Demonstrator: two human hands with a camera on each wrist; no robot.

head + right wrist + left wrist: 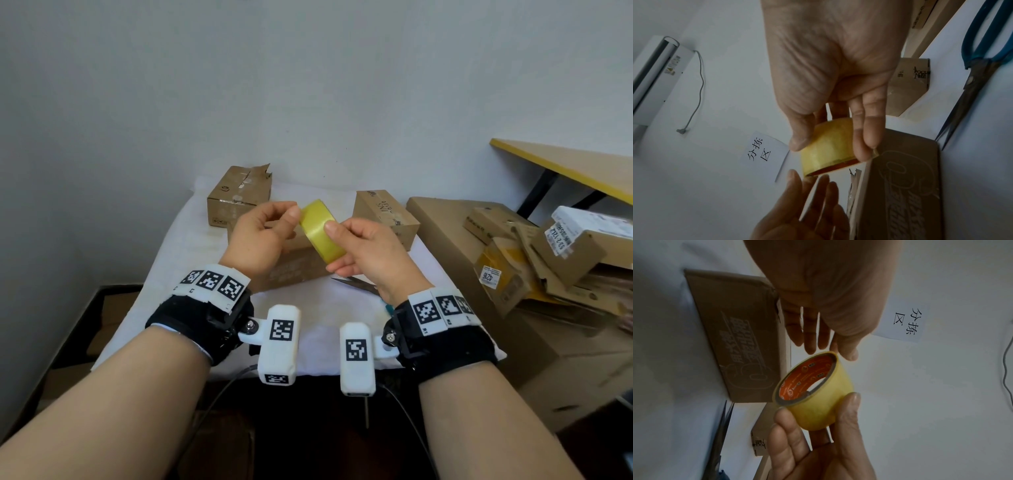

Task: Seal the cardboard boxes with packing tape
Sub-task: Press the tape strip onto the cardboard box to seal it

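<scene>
The counter (pixel 329 318), draped in white cloth, carries three cardboard boxes: the nearest box (pixel 294 267) lies directly beneath the hands, a torn box (pixel 239 192) stands at the far left, and a third box (pixel 385 214) at the far right. A heap of flattened cartons (pixel 534 253) crowds the counter's right edge, so free room lies mainly toward the near cloth and the left side. Scissors (pixel 356 284) lie just beside the nearest box, under the right wrist. The roll of yellow packing tape (pixel 322 233) is held in the air above the nearest box. The right hand (pixel 370 253) grips the roll, thumb on its outer face and fingers behind. The left hand (pixel 263 236), fingers loosely curled, touches the roll's far rim with the thumb tip; it appears to hold nothing. The step is probably finding the tape's free end: turning the roll slowly while a nail feels for the ridge should serve best.
</scene>
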